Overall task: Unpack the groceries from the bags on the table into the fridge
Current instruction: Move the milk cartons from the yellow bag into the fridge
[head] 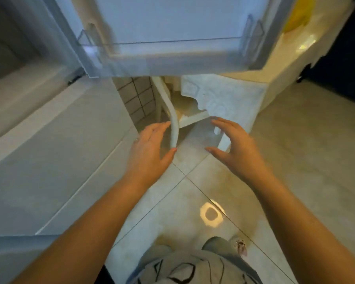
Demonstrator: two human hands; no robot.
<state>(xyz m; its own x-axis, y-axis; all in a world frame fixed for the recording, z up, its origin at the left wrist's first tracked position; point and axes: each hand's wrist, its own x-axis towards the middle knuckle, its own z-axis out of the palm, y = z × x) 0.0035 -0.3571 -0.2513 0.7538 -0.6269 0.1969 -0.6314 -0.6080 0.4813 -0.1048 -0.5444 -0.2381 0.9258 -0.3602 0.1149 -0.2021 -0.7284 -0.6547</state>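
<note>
- Above the floor, centre of view: left hand (150, 144) and right hand (237, 144), both empty, fingers straight and spread wide, palms turned toward each other, a gap between them; both point toward the far side.
- Far, top centre: fridge door (172, 33) standing open, white inner lining toward the viewer, long axis running left to right in this view; blurred.
- On that door: clear door shelf (168, 43) with a thin rail across, nothing seen in it.
- Left side: white fridge body (55, 160), its front panel running from near left to far centre.
- Far centre, under the door: white chair frame (173, 128) with a curved leg, beside a tiled wall (135, 97).
- Far right: surface (275, 64) draped in a pale patterned cloth; a yellow shape (297, 17) on it, too blurred to identify as a bag.
- Near: tiled floor (295, 160), with a ring-shaped light reflection.
- Writing, brands, labels: none legible. Grocery items: none discernible.
</note>
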